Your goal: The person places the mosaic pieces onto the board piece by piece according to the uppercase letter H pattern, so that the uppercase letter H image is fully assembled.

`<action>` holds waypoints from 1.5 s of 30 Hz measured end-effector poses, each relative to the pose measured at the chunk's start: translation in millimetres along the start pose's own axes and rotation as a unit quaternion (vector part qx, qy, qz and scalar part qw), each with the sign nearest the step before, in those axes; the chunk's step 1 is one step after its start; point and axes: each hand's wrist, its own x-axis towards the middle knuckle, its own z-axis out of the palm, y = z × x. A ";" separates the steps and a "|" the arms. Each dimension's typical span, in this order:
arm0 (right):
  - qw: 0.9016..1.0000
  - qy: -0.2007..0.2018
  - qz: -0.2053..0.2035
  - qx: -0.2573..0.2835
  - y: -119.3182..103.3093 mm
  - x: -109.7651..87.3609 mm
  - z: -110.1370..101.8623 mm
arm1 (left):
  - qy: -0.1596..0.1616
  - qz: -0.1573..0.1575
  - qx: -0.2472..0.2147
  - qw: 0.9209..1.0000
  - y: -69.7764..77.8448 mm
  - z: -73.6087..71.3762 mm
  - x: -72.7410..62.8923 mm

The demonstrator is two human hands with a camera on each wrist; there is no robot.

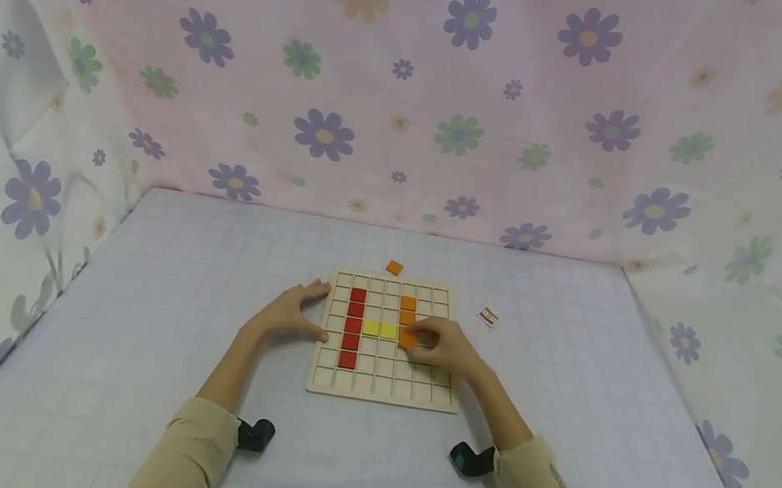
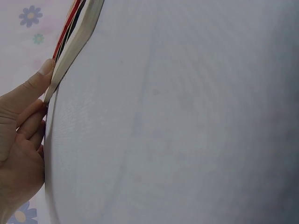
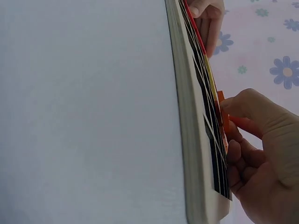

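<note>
A light wooden grid board (image 1: 330, 378) lies on the table. Several red square tiles (image 1: 350, 342) form a column at its left, and two yellow tiles (image 1: 380, 329) sit in a row beside them. Two orange tiles (image 1: 408, 303) stand in a column further right. Just below these, my right hand (image 1: 447, 347) pinches another orange tile (image 3: 224, 114) between thumb and fingers, close to the board's surface; whether it is seated in a cell cannot be told. My left hand (image 1: 285, 313) touches the board's left edge, its fingers fairly straight and the thumb resting on the rim.
One loose orange tile (image 1: 394, 267) lies behind the board. A small patterned card (image 1: 489, 315) is to the board's right. Dark devices (image 1: 255, 435) are worn at both wrists. Flowered cloth (image 1: 391, 92) hangs at the back and sides of the pale table (image 1: 119, 338).
</note>
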 end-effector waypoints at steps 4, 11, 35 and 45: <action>1.000 -0.010 -0.019 -0.004 0.1 -2.8 1.3 | -0.003 -0.001 -0.001 1.000 0.0 0.0 0.3; 0.999 -0.015 -0.022 0.037 -1.3 -6.6 2.8 | -0.003 -0.011 -0.003 1.000 0.4 0.1 0.0; 1.000 -0.003 -0.027 -0.001 -1.2 -1.5 1.3 | -0.004 -0.005 -0.001 1.000 2.0 -0.5 -2.3; 0.989 0.141 -0.034 -0.005 16.6 53.6 -11.4 | -0.001 -0.003 0.001 1.000 -0.1 0.3 -0.9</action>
